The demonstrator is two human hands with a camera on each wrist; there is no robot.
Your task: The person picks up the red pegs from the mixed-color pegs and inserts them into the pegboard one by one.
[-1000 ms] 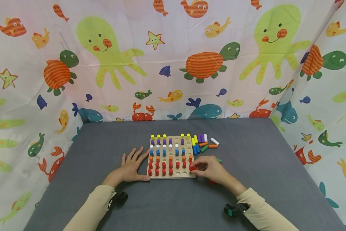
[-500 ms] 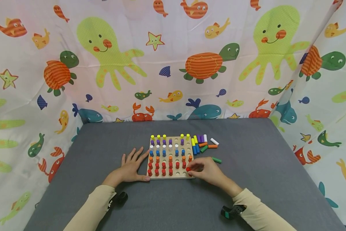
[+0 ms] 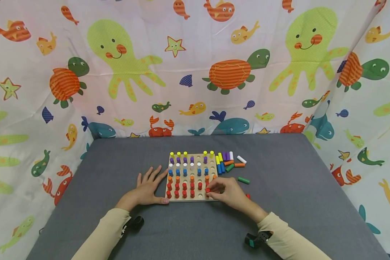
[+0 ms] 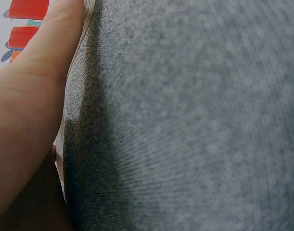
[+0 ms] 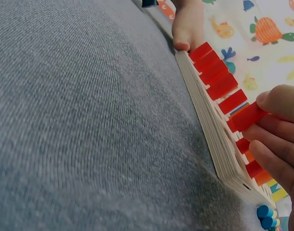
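A wooden pegboard (image 3: 191, 200) lies on the grey table, with rows of red, orange, blue, white, purple and yellow pegs standing in its holes. My right hand (image 3: 228, 191) pinches a red peg (image 5: 248, 117) between thumb and fingers over the right part of the nearest row. In the right wrist view the peg's lower end is at the board's surface; whether it is in a hole I cannot tell. My left hand (image 3: 146, 190) rests with spread fingers at the board's left edge, thumb at the near corner. The left wrist view shows little beyond that thumb and the cloth.
Right of the board lie loose pegs: blue pegs (image 3: 221, 167), purple pegs (image 3: 225, 156), white ones, orange ones and a green peg (image 3: 243, 180) off by itself. A red peg (image 3: 248, 196) peeks out behind my right wrist. A printed sea-animal curtain (image 3: 195, 72) hangs behind the table.
My right hand has moved left along the nearest row with the red peg, from the board's right edge. The loose green peg has come into fuller view. My left hand has stayed still.
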